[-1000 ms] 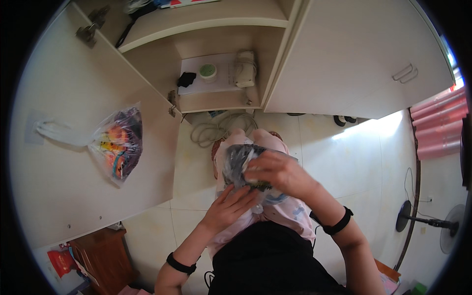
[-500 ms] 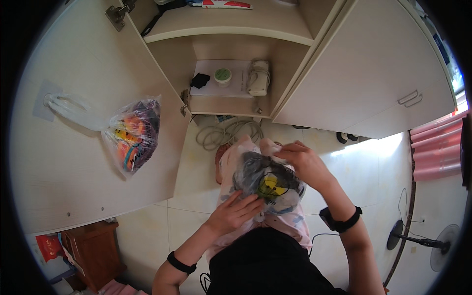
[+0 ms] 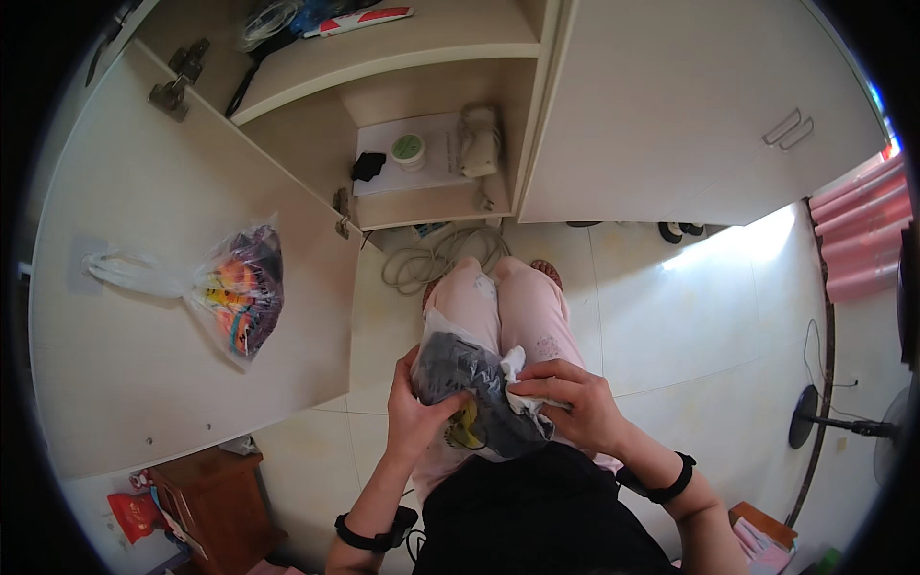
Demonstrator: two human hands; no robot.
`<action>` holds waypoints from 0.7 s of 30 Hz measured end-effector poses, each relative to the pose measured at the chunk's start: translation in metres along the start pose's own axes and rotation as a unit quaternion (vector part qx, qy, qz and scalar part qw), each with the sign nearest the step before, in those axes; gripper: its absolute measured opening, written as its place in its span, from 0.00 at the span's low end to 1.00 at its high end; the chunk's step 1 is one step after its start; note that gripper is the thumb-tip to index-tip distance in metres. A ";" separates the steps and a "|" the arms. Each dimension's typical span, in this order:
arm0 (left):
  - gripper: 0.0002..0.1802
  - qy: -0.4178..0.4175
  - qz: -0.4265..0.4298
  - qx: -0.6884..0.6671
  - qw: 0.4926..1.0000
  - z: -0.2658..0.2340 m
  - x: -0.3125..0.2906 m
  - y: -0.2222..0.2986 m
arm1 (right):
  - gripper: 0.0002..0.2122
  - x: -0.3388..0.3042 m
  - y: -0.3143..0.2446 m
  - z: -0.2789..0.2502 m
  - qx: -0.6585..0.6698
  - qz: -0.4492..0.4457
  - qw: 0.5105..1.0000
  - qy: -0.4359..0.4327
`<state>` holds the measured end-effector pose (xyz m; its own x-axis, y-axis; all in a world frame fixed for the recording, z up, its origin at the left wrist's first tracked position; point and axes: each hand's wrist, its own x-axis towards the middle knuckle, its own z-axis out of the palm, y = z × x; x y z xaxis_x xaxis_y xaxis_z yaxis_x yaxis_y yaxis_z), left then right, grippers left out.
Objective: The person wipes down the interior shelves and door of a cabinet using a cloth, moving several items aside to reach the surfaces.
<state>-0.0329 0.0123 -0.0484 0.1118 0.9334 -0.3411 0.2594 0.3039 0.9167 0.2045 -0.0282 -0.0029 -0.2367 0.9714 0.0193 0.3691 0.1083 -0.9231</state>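
Observation:
A see-through plastic bag (image 3: 454, 364) with dark, folded contents and a yellow patch lies across my lap, over pink trousers. My left hand (image 3: 419, 414) is closed on the bag's left side, thumb on top and fingers behind its edge. On the other side, my right hand (image 3: 578, 406) pinches the bunched white part (image 3: 522, 398) of the bag between thumb and fingers. What is inside the bag cannot be made out beyond dark material.
An open cabinet door (image 3: 307, 359) on the left carries a hanging plastic bag (image 3: 244, 302) with colourful contents. Inside the cabinet are a white tub (image 3: 408, 153), a black item (image 3: 368, 166) and a corded white device (image 3: 478, 144). Coiled cable (image 3: 412, 268) lies below. A fan (image 3: 843, 422) stands right.
The bag has come closer to my body and turned, its yellow patch now lower left. My left hand moved to its left edge; my right hand came down with the bunched part. The view shifted.

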 end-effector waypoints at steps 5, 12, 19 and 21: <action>0.29 -0.097 0.017 -0.045 0.994 0.006 -0.012 -0.015 | 0.24 0.013 -0.008 0.018 -0.070 -0.204 0.976 -0.004; 0.26 -0.122 0.070 -0.055 0.988 0.005 -0.016 -0.008 | 0.21 0.012 0.033 -0.013 -0.122 -0.050 0.988 0.080; 0.14 -0.175 0.161 -0.005 0.971 -0.006 -0.013 -0.016 | 0.26 0.018 0.001 0.013 -0.048 -0.115 0.992 0.028; 0.13 -0.149 0.230 -0.077 0.959 -0.011 -0.014 -0.026 | 0.25 0.001 0.017 0.006 -0.059 -0.078 0.995 0.001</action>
<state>-0.0520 -0.0061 -0.0649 0.4552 0.8864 0.0839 -0.0256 -0.0811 0.9964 0.2047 -0.0269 -0.0207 -0.2974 0.9414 0.1594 0.4304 0.2812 -0.8577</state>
